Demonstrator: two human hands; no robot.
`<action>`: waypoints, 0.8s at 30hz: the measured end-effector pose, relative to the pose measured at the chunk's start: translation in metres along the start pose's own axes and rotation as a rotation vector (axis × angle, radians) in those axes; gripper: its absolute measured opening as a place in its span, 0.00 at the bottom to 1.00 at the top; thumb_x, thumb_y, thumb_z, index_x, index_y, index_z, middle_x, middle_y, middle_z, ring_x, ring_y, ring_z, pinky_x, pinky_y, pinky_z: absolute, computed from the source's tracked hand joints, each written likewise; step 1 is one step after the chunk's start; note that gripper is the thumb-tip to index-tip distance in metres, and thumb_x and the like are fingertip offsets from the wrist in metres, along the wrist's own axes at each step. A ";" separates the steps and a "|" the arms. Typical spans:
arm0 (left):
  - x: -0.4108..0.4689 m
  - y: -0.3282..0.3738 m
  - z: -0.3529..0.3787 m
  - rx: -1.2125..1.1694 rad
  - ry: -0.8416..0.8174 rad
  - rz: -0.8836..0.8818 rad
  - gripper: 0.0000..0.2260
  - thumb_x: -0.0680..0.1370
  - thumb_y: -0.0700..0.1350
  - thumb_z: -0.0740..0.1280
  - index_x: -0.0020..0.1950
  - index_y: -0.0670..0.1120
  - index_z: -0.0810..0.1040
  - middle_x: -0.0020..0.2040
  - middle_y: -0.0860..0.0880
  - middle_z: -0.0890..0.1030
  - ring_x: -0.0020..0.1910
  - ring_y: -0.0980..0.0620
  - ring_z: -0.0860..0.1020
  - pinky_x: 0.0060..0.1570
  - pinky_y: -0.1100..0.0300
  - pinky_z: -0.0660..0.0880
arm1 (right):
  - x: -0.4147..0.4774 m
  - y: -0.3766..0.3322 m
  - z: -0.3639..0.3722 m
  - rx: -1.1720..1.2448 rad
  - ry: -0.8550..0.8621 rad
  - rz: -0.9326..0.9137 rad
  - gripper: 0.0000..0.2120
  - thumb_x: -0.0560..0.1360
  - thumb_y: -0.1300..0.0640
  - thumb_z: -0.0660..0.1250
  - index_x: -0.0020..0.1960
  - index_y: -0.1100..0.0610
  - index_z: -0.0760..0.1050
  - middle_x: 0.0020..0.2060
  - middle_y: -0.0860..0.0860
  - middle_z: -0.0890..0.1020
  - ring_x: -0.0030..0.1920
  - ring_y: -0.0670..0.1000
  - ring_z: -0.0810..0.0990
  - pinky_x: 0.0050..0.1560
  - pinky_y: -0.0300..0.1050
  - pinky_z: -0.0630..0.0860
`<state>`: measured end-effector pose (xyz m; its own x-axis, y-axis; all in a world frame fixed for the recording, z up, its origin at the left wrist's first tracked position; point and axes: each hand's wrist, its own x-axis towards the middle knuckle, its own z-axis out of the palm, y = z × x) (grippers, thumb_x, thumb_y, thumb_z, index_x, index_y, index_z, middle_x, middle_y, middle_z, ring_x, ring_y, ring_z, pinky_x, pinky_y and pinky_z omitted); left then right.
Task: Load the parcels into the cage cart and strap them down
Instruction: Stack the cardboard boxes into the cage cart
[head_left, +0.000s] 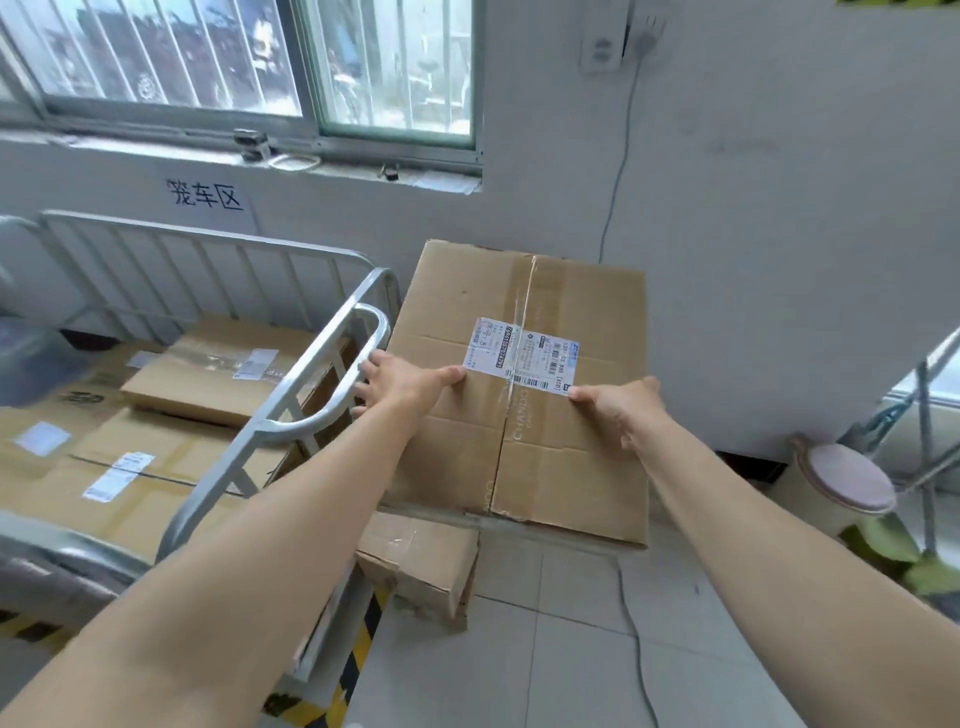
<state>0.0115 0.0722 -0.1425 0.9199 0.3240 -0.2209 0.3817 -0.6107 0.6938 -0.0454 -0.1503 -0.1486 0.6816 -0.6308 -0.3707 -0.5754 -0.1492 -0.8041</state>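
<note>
A large cardboard parcel (561, 457) with a white shipping label (519, 358) stands just right of the cage cart, resting on a smaller cardboard box (421, 561). My left hand (400, 384) grips its upper left edge, thumb on top and fingers over the side. My right hand (618, 410) holds the upper right edge, thumb by the label, its fingers hidden past the edge. The cage cart (291, 400), made of grey metal rails, fills the left. Several flat cardboard parcels (208, 379) lie inside it.
A white wall with a barred window (249, 67) is behind the cart. A cable (639, 639) runs down the wall and across the tiled floor. A round stool (841, 483) and metal frame (924, 415) stand at the right. Yellow-black floor tape (358, 660) runs beside the cart.
</note>
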 end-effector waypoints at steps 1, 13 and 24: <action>-0.005 0.007 -0.018 -0.015 0.037 0.014 0.53 0.63 0.63 0.75 0.75 0.39 0.52 0.75 0.43 0.57 0.73 0.40 0.57 0.70 0.41 0.57 | -0.008 -0.013 -0.002 0.009 -0.012 -0.031 0.45 0.62 0.49 0.80 0.69 0.62 0.59 0.67 0.60 0.69 0.66 0.59 0.70 0.63 0.52 0.71; 0.007 -0.037 -0.257 -0.219 0.418 0.038 0.56 0.64 0.61 0.76 0.77 0.40 0.46 0.76 0.45 0.53 0.75 0.40 0.51 0.72 0.41 0.54 | -0.118 -0.162 0.125 0.137 -0.299 -0.384 0.53 0.35 0.38 0.77 0.58 0.57 0.73 0.52 0.53 0.80 0.51 0.54 0.81 0.52 0.53 0.80; 0.061 -0.198 -0.447 -0.325 0.631 -0.101 0.53 0.61 0.60 0.78 0.73 0.41 0.53 0.71 0.43 0.62 0.70 0.41 0.61 0.69 0.42 0.61 | -0.288 -0.229 0.322 0.045 -0.470 -0.593 0.43 0.60 0.43 0.80 0.64 0.57 0.61 0.63 0.56 0.72 0.60 0.58 0.75 0.60 0.53 0.74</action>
<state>-0.0483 0.5358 0.0137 0.6169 0.7834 0.0753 0.3259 -0.3413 0.8816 0.0354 0.3110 -0.0075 0.9979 -0.0620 -0.0206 -0.0397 -0.3245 -0.9450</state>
